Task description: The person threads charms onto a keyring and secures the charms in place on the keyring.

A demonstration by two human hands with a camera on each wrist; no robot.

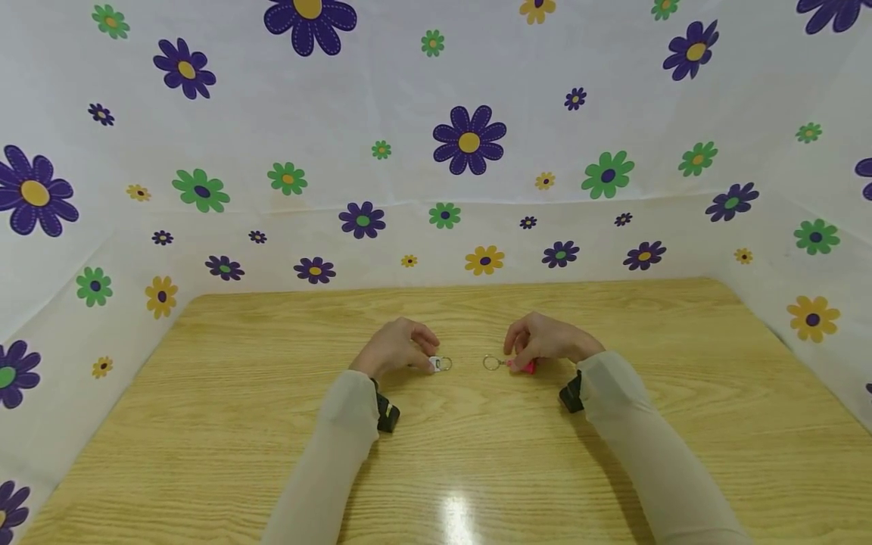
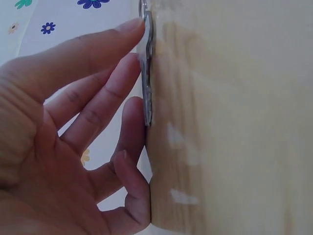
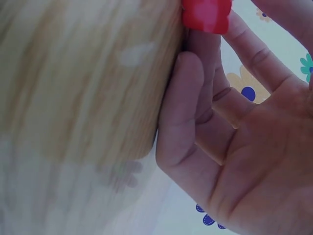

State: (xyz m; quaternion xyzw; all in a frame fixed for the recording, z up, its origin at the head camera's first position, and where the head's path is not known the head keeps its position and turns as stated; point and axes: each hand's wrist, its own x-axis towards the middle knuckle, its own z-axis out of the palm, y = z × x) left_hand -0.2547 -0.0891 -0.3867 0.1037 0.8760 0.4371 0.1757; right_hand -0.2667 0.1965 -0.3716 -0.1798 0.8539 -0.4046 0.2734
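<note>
Left of the table's middle, my left hand [image 1: 398,348] pinches a flat silver keychain [image 1: 435,365] between thumb and fingertips. Its metal ring [image 1: 447,363] points right. Seen edge-on in the left wrist view, the silver keychain [image 2: 148,73] lies against the wood, and the little finger rests on the table. Across a small gap, my right hand [image 1: 545,338] holds a pinkish-red keychain [image 1: 529,367], whose ring [image 1: 487,366] and short chain point left. The right wrist view shows only the rounded end of the red keychain [image 3: 208,14]; the hand partly hides its shape.
Both hands work low over a wood-grain table [image 1: 450,439]. A white cloth [image 1: 395,91] with purple, green and orange flowers encloses the back and both sides. Each wrist carries a black camera, the left camera [image 1: 387,412] and the right camera [image 1: 572,393].
</note>
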